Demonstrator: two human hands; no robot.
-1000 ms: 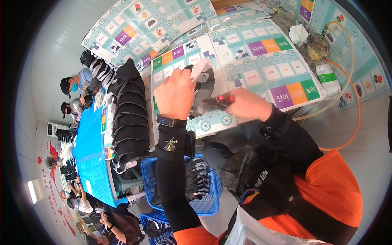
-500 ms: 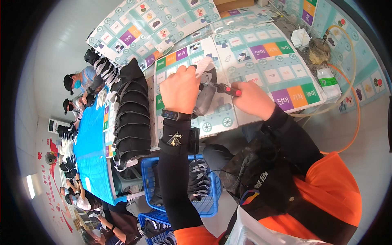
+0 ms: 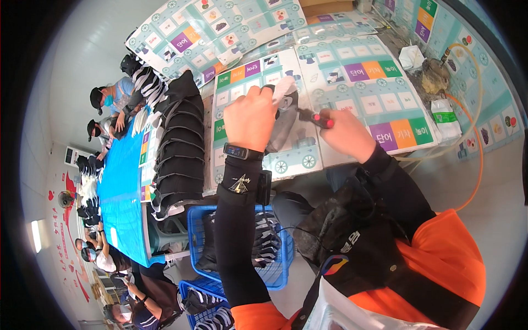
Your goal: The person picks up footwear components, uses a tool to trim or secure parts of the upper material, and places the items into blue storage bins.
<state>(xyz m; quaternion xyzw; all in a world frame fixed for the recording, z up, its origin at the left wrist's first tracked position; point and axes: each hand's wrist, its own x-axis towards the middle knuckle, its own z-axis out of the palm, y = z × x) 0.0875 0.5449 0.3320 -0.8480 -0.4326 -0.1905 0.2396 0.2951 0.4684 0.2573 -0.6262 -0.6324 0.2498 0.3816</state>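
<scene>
My left hand [image 3: 250, 122] is closed on the upper end of a grey piece [image 3: 281, 125] that looks like a shoe upper, with a whitish flap [image 3: 284, 88] sticking up beside my fingers. The grey piece rests on the patterned table sheet. In my right hand [image 3: 347, 136] is a brush [image 3: 318, 119] with a red-and-black handle, its dark bristles pointing left, close to the right edge of the grey piece. Whether the bristles touch it I cannot tell.
A long stack of black pieces [image 3: 179, 148] stands left of my left hand. Blue baskets [image 3: 278, 278] with black-and-white pieces are below. A pot [image 3: 434, 76], hoses and a white-green packet [image 3: 445, 118] lie at the right. Co-workers sit along a blue table [image 3: 124, 192].
My view has shifted slightly, so the scene sits a little further right. The brush has turned in my right hand and its bristles have drawn slightly back toward the grey piece's right edge.
</scene>
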